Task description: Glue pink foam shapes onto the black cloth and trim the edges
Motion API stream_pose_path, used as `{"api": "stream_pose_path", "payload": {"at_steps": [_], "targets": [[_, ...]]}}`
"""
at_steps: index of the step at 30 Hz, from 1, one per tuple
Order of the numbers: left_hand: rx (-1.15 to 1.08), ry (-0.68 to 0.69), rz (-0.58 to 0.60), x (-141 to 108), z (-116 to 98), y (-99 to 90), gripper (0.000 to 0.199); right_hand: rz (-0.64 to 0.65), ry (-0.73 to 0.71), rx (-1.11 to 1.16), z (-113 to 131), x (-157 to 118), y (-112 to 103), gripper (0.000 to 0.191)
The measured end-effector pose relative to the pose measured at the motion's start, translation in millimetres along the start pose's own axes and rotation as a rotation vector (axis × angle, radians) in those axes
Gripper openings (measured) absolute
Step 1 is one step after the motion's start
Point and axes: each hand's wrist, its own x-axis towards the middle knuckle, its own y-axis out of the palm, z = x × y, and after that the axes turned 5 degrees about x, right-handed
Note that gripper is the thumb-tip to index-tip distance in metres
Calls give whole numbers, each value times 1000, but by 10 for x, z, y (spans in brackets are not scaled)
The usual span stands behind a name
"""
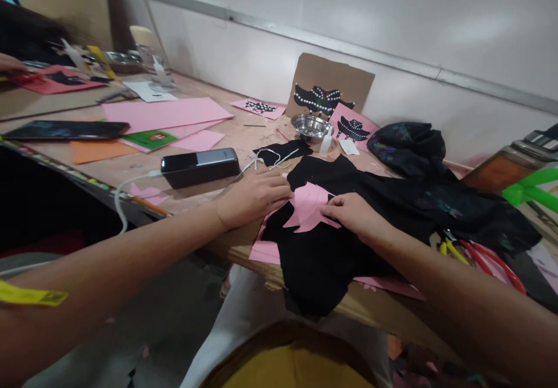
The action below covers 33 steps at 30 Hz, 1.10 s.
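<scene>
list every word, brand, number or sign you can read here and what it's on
No text is clear enough to quote.
Yellow strip at the left edge: dark print, too blurred to read.
Green card: a white mark on a red patch, too blurred to read.
Power bank: any lettering is too small to read.

We touch edges of jagged pink paper cutout (307,205) with our bare left hand (265,193) and bare right hand (351,211), over matte black cloth (318,266). From cutout: shiny round metal bowl (310,135), twelve o'clock; boxy black-and-grey device (200,167), ten; crumpled dark patterned fabric (407,148), two.
</scene>
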Motion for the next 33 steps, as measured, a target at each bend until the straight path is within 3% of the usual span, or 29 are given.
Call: {"api": "stream_pose_path", "payload": {"at_steps": [9, 18, 28, 33], "targets": [[-144, -30, 17, -34, 7, 43, 26, 34, 12, -106, 74, -8, -18, 26], [-314, -245, 28, -65, -7, 98, 20, 75, 93, 4, 154, -10, -41, 32], [-440, -470, -36, -47, -86, 21, 18, 176, 220, 84, 183, 55, -124, 35], [-421, -507, -107, -105, -214, -108, 17, 169, 224, 47, 198, 57, -123, 37]]}}
